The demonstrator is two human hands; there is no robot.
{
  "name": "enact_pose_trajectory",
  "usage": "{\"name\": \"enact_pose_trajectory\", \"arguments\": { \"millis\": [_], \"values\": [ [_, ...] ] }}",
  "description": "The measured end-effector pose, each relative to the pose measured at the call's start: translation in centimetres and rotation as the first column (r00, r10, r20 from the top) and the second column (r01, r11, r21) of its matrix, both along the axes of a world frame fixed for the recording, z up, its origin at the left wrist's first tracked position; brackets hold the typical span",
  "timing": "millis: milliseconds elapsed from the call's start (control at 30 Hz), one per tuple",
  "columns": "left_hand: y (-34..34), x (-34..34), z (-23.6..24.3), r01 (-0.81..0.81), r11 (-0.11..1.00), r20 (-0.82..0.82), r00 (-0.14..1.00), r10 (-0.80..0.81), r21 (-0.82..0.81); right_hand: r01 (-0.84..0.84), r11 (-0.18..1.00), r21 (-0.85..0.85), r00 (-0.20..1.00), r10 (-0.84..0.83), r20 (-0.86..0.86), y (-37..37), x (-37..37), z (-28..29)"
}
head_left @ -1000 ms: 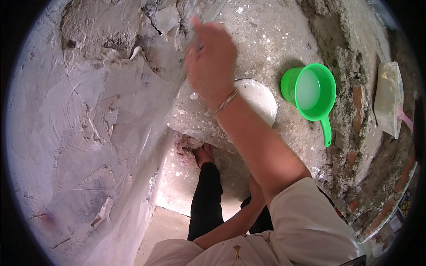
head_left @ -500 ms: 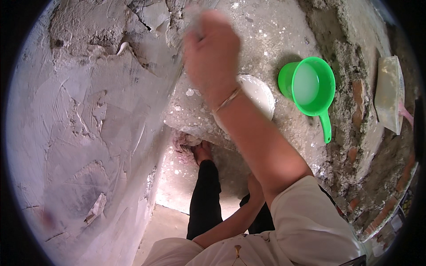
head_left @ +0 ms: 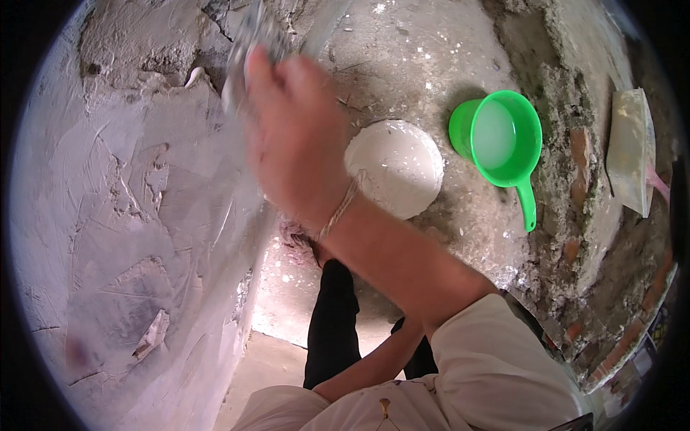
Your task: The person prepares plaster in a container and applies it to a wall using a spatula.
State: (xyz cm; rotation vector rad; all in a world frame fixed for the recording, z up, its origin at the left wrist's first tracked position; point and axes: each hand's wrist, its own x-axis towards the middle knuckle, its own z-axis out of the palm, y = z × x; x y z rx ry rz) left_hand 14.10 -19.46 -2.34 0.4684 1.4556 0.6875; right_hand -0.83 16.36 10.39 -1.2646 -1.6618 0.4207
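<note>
My right hand [head_left: 298, 136], a twisted band at its wrist, is closed around a grey metal plastering trowel [head_left: 259, 43] that is smeared by motion. Hand and trowel are beside the upper part of a wall [head_left: 129, 237] coated with rough grey-white plaster. Just right of the wrist, a round white bowl [head_left: 395, 169] with whitish plaster over its inside stands on a spattered ledge. My left forearm [head_left: 377, 366] crosses low in front of my body and passes under the right arm, which hides the left hand.
A green dipper [head_left: 507, 136] with milky liquid stands right of the bowl. Farther right are crumbling masonry with exposed bricks [head_left: 581, 165] and a pale, dirty plastic container [head_left: 629, 154]. My foot is beside a crumpled pinkish cloth [head_left: 296, 237] below the ledge.
My right hand has swung left and toward me, from above the ledge to beside the plastered wall. More of the white bowl shows. The left hand, partly visible before, is now hidden.
</note>
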Motion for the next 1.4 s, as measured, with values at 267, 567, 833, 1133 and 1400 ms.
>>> {"name": "enact_pose_trajectory", "arguments": {
  "millis": [267, 567, 833, 1133, 1400],
  "values": [
    [4.8, -1.9, 3.7, -0.039, 0.986, -0.076, 0.997, 0.027, -0.164, -0.093, 0.854, -0.512, 0.994, 0.048, -0.099, -8.9, 8.0, -1.6],
    [9.5, -5.8, 3.7, -0.491, 0.845, -0.232, 0.865, 0.444, -0.213, 0.054, 0.76, -0.647, 0.997, -0.003, 0.08, -9.9, 19.3, -2.0],
    [11.7, -8.2, 3.5, -0.639, 0.753, -0.081, 0.768, 0.635, -0.155, 0.207, 0.789, -0.578, 0.936, 0.012, 0.352, -8.5, 16.7, -2.6],
    [13.9, -11.1, 3.8, -0.335, 0.92, -0.513, 0.764, 0.391, 0.202, 0.03, 0.438, -0.898, 0.7, -0.651, -0.294, -13.8, 20.1, -5.0],
    [19.2, -13.1, 4.9, -0.116, 0.917, -0.467, 0.832, 0.299, 0.381, 0.052, 0.441, -0.896, 0.632, -0.709, -0.313, -12.5, 21.4, -7.4]
  ]
}}
